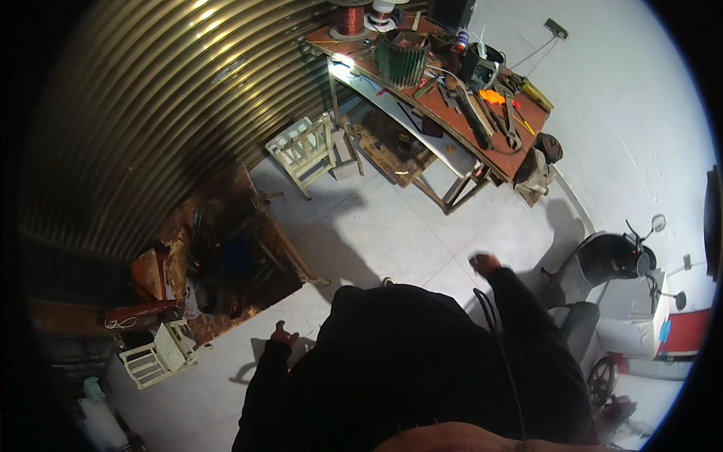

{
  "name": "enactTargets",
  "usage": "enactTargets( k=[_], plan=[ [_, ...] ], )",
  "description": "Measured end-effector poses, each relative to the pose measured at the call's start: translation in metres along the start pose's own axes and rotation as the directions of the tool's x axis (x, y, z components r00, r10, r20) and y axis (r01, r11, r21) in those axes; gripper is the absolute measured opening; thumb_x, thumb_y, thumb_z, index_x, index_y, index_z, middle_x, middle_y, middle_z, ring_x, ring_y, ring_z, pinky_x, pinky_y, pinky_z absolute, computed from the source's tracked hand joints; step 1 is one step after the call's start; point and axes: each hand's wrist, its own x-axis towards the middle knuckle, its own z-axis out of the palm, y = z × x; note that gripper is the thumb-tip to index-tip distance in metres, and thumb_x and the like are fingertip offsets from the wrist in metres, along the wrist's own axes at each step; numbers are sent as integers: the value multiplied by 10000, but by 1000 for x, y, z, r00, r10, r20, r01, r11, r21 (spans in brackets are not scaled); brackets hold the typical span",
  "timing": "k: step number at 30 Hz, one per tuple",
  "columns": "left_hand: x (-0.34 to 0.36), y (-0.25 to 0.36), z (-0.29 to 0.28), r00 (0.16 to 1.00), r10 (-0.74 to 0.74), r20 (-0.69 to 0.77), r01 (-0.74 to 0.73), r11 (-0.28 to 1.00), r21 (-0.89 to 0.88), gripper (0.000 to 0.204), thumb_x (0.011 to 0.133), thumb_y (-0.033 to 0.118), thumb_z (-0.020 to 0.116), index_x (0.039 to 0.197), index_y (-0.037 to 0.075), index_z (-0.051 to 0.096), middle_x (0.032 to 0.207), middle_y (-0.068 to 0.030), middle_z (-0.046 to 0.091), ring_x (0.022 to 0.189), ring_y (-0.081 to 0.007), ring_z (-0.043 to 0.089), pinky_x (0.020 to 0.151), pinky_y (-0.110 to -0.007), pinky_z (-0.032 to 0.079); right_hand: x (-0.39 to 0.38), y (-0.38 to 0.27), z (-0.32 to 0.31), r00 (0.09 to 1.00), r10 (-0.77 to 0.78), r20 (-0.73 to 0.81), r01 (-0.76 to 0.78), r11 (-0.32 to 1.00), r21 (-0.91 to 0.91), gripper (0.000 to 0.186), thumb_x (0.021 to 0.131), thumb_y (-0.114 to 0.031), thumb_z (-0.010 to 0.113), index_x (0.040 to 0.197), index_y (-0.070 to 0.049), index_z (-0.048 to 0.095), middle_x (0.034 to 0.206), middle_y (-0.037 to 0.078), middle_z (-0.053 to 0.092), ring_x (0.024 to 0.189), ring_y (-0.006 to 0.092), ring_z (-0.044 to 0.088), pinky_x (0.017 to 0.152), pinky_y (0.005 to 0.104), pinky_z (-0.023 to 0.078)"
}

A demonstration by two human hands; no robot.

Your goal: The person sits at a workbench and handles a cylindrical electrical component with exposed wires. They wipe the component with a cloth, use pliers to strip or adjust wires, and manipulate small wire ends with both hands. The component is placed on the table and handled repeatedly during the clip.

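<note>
We stand on a pale tiled floor (392,241), our arms in dark sleeves hanging low on either side. Our left hand (285,334) has its fingers loosely parted, with nothing visible between them; nearest to it is the cluttered brown table (280,280), just beyond and not touching. Our right hand (484,264) is over the floor with its fingers partly curled — we cannot tell whether anything is in them.

Ahead of us, well apart from both hands, the workbench (509,160) stands against the white wall. On its red-brown top we see a green ribbed motor housing (403,60), a spool of copper wire (349,20) at the far left, and a wrench (512,124) near the right end, beside an orange item (492,96) too small to make out. A pale slatted chair (305,147) stands between bench and brown table, close to the corrugated metal wall (173,98). To our right is a motor scooter (610,256); a second pale chair (162,354) is at our far left.
</note>
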Motion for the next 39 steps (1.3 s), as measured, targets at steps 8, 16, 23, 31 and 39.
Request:
enactTargets(
  k=[8, 16, 23, 31, 39],
  plan=[
    [134, 46, -12, 980, -74, 186, 182, 716, -674, 939, 866, 457, 860, 1566, 64, 372, 964, -160, 739, 904, -362, 717, 842, -497, 602, 272, -268, -272, 861, -449, -239, 508, 778, 369, 267, 1060, -49, 632, 1310, -10, 716, 1109, 128, 784, 949, 220, 757, 826, 362, 615],
    [283, 110, -158, 954, 186, -234, -194, 981, -13, 838, 920, 392, 820, 1578, 42, 438, 1242, -264, 719, 1111, -445, 704, 888, -543, 579, 362, -367, -420, 808, -569, -154, 586, 746, 317, 297, 1052, -112, 675, 1338, -37, 709, 1112, 98, 787, 1001, 166, 756, 868, 334, 615],
    [344, 161, -236, 969, 4, -246, 1, 1000, 22, 707, 984, 302, 754, 1564, 19, 465, 1055, -221, 699, 880, -347, 636, 773, -471, 552, 552, -339, -597, 728, -411, -549, 517, 855, 45, 255, 1056, -197, 696, 1243, -34, 753, 1014, 143, 802, 853, 229, 774, 811, 377, 616],
    [278, 233, -225, 985, -33, -172, 18, 996, -92, 886, 838, 496, 867, 1484, -9, 531, 1274, -282, 687, 1103, -412, 689, 917, -533, 586, 844, -307, -650, 544, -486, -684, 300, 874, -382, 455, 953, -419, 812, 1211, -46, 774, 1101, 231, 776, 1004, 395, 760, 895, 452, 606],
    [230, 267, -202, 964, -258, -57, 244, 952, -182, 873, 827, 503, 881, 1455, -1, 547, 1307, -284, 689, 1141, -410, 714, 931, -511, 598, 955, -346, -653, 625, -517, -586, 367, 856, -363, 780, 804, -433, 869, 1450, -75, 620, 1375, 284, 641, 1289, 455, 624, 1108, 523, 514]
  ],
)
